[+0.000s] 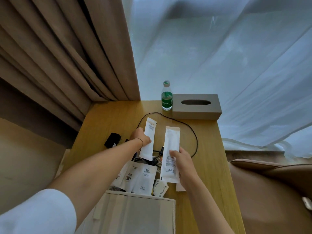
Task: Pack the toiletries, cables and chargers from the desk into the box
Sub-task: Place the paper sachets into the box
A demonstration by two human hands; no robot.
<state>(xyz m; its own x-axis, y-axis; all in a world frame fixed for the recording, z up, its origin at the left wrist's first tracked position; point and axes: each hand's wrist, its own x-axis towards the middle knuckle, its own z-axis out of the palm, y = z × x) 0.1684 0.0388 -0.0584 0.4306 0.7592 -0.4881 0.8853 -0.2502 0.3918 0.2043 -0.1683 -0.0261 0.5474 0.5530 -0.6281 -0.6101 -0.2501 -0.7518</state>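
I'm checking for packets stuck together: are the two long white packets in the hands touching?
Apart. The head view shows wooden desk and black cable between the left hand's long white packet and the right hand's long white packet.

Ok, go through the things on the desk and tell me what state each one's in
Water bottle: upright, capped.
Tissue box: flat, slot up.
Left packet: held in left hand.
Right packet: held in right hand.
Black cable: looped loose on desk.
Black charger: lying unplugged.
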